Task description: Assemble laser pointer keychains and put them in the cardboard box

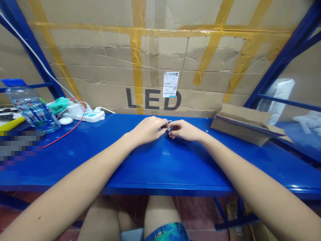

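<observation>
Above the far middle of the blue table (160, 167), my hands meet at the fingertips. A small shiny ring-shaped piece (169, 129) shows between them, too small to name for certain. My right hand (184, 130) is closed in a pinch around it, thumb below and fingers curled over. My left hand (150, 129) is closed too, thumb and forefinger pressed together at the left of the piece. What lies between the left fingertips is hidden. A thin, pale wire-like bit (170, 121) shows just behind the fingers.
On the left stand a plastic bottle (35, 107) and a white power strip (91, 115) with plugs and a red cable (67, 134). An open cardboard box (242, 124) lies at right. A large taped carton (100, 67) closes off the back. Blue metal posts (278, 63) flank the table.
</observation>
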A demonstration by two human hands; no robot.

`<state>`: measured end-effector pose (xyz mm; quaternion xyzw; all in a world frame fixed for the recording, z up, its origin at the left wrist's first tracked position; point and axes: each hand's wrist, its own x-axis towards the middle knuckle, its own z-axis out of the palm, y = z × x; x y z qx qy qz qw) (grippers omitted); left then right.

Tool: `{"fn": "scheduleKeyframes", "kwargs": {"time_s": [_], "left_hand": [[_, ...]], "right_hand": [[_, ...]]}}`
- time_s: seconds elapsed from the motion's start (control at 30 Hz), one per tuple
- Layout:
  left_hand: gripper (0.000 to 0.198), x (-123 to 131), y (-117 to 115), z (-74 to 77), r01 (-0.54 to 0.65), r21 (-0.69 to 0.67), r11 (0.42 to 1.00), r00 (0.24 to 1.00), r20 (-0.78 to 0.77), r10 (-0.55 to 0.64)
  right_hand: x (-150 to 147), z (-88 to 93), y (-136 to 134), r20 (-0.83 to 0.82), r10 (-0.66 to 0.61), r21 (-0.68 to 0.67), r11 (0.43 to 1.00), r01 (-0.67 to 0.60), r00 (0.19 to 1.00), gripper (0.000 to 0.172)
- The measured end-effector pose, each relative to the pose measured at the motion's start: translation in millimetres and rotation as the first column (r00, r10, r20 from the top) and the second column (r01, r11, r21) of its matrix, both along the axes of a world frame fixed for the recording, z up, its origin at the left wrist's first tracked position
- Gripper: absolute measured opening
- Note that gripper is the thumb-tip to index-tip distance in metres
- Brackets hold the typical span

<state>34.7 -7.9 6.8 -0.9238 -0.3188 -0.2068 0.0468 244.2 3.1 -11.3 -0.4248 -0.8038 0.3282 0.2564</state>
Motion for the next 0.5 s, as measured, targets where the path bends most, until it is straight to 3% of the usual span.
{"fn": "scheduleKeyframes", "kwargs": {"time_s": [0.27,0.5], "left_hand": [[0.018,3.6,7.2,-13.2,0.133,0.057,0.989,0.990,0.033,-0.135],[0.017,2.4,4.4,-8.2,0.032,0.005,0.999,0.995,0.099,-0.032]], "right_hand": [[-1.5,-1.9,0.4,-0.043,0.034,-0.008,0.999,-0.034,0.998,0.014],[-1.2,-2.5,0.6,-0.045,0.035,-0.004,0.999,-0.035,0.998,0.015]]}}
